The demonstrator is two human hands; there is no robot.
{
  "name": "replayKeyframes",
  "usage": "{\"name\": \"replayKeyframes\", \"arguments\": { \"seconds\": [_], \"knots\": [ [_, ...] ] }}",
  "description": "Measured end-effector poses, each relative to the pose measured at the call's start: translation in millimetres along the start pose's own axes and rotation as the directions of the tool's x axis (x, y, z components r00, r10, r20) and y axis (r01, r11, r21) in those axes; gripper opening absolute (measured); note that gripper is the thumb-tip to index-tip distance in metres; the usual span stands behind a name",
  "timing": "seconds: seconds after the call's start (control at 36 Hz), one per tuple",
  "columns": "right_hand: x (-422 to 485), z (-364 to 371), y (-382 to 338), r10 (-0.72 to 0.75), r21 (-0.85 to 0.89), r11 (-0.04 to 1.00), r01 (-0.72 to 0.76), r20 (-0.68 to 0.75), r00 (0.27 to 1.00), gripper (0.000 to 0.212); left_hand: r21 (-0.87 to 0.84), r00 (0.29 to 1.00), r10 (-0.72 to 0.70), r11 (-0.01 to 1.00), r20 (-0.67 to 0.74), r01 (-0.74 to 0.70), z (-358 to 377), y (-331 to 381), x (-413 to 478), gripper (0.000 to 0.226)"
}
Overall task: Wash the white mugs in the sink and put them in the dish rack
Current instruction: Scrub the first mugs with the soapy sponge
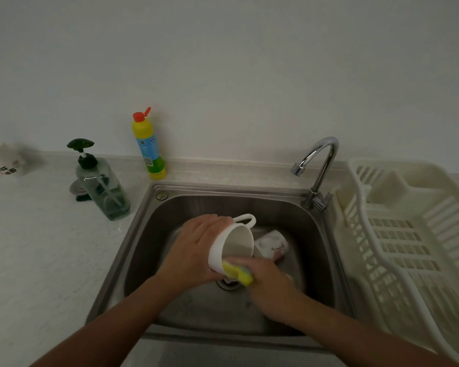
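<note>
Over the steel sink (313, 234), my left hand (196, 247) grips a white mug (235, 242), tilted with its mouth toward the right and its handle up. A yellow sponge (237, 274) is held in my right hand (265, 282) and pressed against the mug's lower rim. A second white mug (272, 245) lies on its side on the sink floor behind, partly hidden. The cream plastic dish rack (408, 234) stands to the right of the sink with nothing in it.
A chrome faucet (321, 165) rises at the sink's back right corner, with no water running. A clear soap pump bottle (104, 186) and a yellow detergent bottle (147, 144) stand on the counter at back left. A white cup (6, 160) sits far left.
</note>
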State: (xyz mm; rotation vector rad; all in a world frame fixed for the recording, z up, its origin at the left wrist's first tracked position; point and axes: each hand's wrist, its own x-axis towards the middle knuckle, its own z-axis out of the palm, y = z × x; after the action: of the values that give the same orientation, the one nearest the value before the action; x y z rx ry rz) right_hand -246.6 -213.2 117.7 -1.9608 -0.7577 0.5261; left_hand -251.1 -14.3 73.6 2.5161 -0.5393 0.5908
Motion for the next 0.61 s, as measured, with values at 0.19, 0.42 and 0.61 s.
{"name": "replayKeyframes", "arguments": {
  "seconds": [0.19, 0.42, 0.61],
  "knots": [
    [2, -3, -2, -0.137, -0.521, 0.837, 0.167, 0.096, 0.986, 0.044, 0.036, 0.999, 0.05, 0.998, -0.002, -0.05, -5, 0, 4, 0.095],
    [24, -31, 30, -0.312, -0.771, 0.485, 0.412, 0.287, 0.905, 0.051, 0.016, 0.999, 0.04, 0.999, 0.036, -0.041, -8, 5, 12, 0.099],
    [25, -13, 15, -0.289, -0.715, 0.63, 0.303, 0.147, 0.946, 0.046, 0.041, 0.999, 0.032, 0.999, -0.007, -0.031, -3, 0, 17, 0.098]
  ]
}}
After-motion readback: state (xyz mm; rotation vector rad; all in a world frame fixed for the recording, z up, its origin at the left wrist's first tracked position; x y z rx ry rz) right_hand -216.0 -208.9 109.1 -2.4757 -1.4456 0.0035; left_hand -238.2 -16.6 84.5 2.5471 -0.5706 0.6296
